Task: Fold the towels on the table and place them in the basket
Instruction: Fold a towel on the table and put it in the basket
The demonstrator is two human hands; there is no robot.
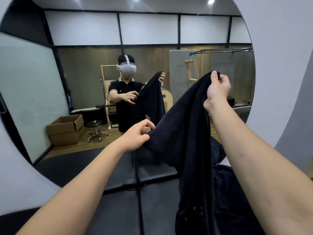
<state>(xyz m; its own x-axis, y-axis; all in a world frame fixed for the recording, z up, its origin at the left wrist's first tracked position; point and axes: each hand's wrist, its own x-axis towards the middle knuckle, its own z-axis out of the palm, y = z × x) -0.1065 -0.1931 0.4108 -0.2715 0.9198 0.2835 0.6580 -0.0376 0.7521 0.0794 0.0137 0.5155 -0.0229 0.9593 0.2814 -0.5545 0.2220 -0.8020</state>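
My right hand [218, 89] has its fingers curled tight over the top edge of a dark navy terry-cloth towel [184, 133], holding that corner high, while my left hand [138, 135] pinches the same edge lower down and to the left between thumb and fingertips. Between the two grips the edge slopes rather than running level, and the rest of the cloth hangs down in front of me, its lower end draping onto the black padded table [118, 177] near my right forearm. There looks to be more dark cloth heaped on the table behind the hanging one, though black on black I cannot say for certain whether that is a second towel. Ahead is a big round wall mirror [84, 82] showing a person in a grey headset holding the towel, with a brown cardboard box [66, 131] and a black rolling stool [96, 129] on the floor behind. No basket shows in view. My worry is the left pinch: it is shallow, so a pull to straighten the edge could slip it free, and the trailing end may drag or bunch and spoil the fold.
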